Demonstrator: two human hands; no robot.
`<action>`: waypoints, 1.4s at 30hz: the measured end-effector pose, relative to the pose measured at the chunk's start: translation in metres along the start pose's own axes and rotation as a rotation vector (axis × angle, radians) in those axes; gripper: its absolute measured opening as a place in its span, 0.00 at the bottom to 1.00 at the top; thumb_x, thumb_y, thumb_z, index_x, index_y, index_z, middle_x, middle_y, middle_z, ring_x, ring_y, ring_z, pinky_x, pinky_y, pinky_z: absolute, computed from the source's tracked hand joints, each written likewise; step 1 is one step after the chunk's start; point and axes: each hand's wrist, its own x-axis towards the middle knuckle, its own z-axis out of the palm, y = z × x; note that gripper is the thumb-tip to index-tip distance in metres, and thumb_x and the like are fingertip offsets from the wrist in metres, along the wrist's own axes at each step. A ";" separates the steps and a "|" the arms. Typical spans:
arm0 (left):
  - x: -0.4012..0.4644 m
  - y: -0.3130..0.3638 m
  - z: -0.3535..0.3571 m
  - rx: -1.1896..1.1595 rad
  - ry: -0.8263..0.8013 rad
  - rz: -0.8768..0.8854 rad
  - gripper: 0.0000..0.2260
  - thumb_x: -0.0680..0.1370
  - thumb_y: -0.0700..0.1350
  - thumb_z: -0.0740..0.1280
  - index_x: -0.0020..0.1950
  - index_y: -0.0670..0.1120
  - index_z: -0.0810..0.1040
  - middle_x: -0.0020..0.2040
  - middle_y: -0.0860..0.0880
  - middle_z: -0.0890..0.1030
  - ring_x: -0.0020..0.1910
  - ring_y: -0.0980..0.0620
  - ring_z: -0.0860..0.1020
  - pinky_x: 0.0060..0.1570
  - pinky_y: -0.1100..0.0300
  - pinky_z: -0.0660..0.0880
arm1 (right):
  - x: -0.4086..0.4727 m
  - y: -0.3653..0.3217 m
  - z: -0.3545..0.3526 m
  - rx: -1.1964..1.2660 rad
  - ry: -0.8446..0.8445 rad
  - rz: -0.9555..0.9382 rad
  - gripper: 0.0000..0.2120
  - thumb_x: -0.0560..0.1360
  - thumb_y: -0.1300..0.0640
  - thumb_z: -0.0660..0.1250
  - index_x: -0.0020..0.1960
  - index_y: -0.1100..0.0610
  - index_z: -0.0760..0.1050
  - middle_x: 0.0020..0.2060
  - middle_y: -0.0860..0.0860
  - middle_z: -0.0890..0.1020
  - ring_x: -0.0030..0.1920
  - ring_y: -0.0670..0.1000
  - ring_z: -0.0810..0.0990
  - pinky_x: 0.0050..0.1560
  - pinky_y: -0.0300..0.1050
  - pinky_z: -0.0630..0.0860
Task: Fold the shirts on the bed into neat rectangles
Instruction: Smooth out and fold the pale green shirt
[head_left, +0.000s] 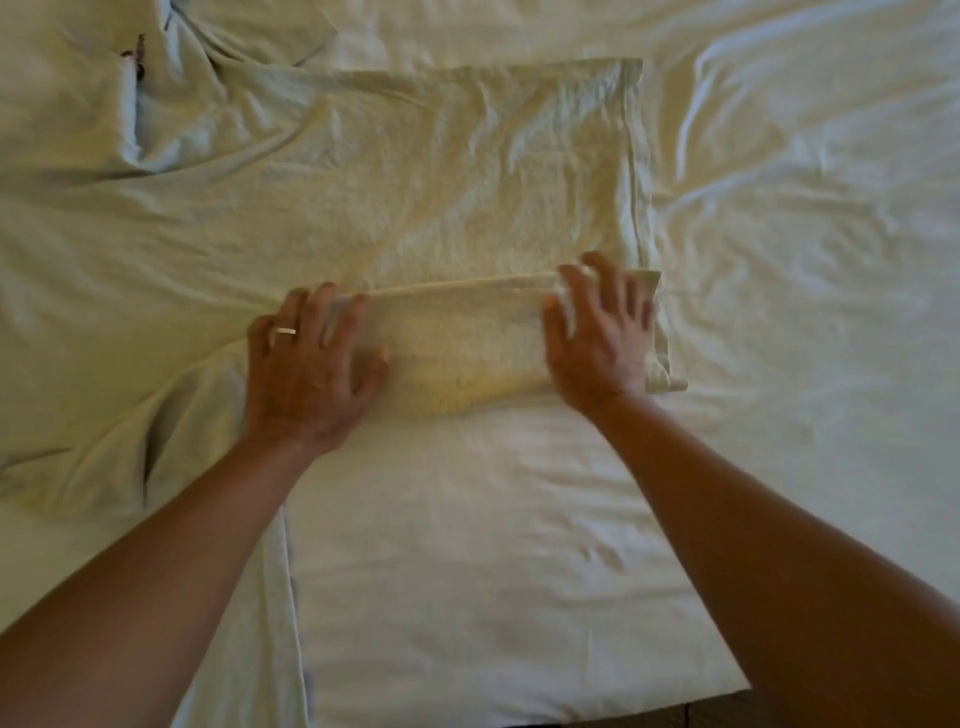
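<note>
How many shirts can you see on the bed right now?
2. A pale yellow shirt lies mid-bed, its near edge folded over under the left hand and right hand. A pale greenish shirt lies crumpled to its left. More could be outside the view.

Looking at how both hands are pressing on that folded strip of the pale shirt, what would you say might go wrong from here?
1. The folded strip looks uneven: its right end sticks out past the right hand, so the rectangle may come out skewed.
2. The shirt beyond the fold is wrinkled; further folds could lock the creases in.
3. Bunched cloth by the left hand might get dragged in.
</note>
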 end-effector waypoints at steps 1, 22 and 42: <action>-0.002 0.003 0.007 0.018 -0.084 0.006 0.28 0.79 0.63 0.59 0.76 0.50 0.69 0.76 0.42 0.69 0.73 0.36 0.66 0.66 0.40 0.63 | -0.006 -0.006 0.007 -0.069 -0.146 -0.083 0.23 0.83 0.42 0.54 0.74 0.50 0.68 0.77 0.56 0.65 0.74 0.59 0.64 0.70 0.58 0.62; -0.163 -0.060 -0.029 -0.134 0.018 -0.834 0.29 0.73 0.57 0.65 0.70 0.46 0.68 0.66 0.38 0.70 0.63 0.34 0.69 0.60 0.37 0.65 | -0.066 -0.110 0.034 -0.214 -0.527 -0.284 0.28 0.84 0.44 0.53 0.81 0.50 0.52 0.82 0.54 0.44 0.81 0.57 0.46 0.76 0.61 0.54; -0.014 -0.167 -0.107 -1.203 0.047 -0.728 0.13 0.79 0.48 0.69 0.36 0.49 0.72 0.32 0.55 0.71 0.33 0.57 0.70 0.37 0.60 0.70 | -0.096 -0.227 0.058 0.329 -0.318 0.278 0.15 0.80 0.51 0.65 0.61 0.58 0.79 0.60 0.54 0.79 0.59 0.56 0.77 0.59 0.49 0.73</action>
